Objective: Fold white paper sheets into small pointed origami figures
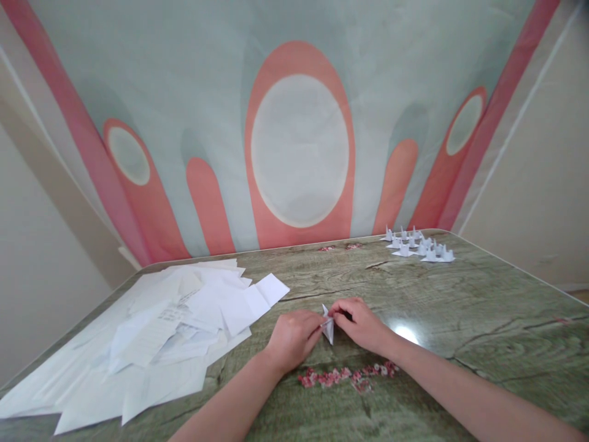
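Between my hands is a small folded white paper crane (328, 331), with pointed ends showing above and below my fingertips. My left hand (294, 337) pinches it from the left, fingers bent and closed. From the right, my right hand (359, 322) pinches its other side between thumb and forefinger. Both hands hold it just above or on the wood-patterned table (442, 380); I cannot tell whether it touches the surface. At the far right of the table stand several finished white paper cranes (405, 248) in a cluster.
A wide, messy pile of white paper sheets (161, 344) covers the left side, some with writing. One creased sheet (255, 301) sticks out toward the middle. Pink flower prints (347, 376) decorate the tabletop. Behind the table's far edge hangs a green and coral backdrop (299, 239).
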Action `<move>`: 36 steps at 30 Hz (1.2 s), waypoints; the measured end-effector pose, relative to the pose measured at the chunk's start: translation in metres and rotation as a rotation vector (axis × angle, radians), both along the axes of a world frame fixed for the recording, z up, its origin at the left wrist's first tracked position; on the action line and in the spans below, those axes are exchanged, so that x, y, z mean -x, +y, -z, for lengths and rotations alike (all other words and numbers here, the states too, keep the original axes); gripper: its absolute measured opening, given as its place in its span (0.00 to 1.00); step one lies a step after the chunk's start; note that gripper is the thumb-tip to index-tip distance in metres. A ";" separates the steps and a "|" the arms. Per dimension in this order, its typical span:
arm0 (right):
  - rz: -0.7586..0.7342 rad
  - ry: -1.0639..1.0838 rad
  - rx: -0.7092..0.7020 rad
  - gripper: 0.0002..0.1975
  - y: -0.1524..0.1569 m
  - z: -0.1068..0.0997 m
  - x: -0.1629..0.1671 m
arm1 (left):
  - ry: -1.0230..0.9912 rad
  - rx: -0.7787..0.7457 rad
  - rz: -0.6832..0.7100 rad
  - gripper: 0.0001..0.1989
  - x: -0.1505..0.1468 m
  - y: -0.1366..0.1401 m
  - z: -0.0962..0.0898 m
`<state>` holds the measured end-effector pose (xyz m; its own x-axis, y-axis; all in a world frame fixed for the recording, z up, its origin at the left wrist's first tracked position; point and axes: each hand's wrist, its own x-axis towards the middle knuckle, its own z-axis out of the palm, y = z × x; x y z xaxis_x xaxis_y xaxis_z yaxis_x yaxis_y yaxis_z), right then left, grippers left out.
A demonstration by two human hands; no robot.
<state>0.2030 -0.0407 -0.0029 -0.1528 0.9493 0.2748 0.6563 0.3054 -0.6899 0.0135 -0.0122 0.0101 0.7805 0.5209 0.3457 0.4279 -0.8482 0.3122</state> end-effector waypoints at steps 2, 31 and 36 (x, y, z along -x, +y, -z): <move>0.002 -0.017 0.009 0.08 -0.002 -0.001 0.000 | -0.021 0.045 -0.019 0.12 0.000 0.002 -0.001; -0.027 -0.106 0.037 0.05 0.000 0.001 -0.005 | -0.094 0.178 -0.159 0.09 -0.002 0.006 0.008; -0.038 -0.123 0.053 0.06 0.001 0.003 -0.006 | -0.149 0.319 -0.249 0.10 -0.005 0.006 0.011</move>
<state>0.2095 -0.0401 -0.0055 -0.2180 0.9550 0.2010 0.7259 0.2964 -0.6207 0.0186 -0.0066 -0.0005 0.5709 0.7863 0.2362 0.5376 -0.5754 0.6163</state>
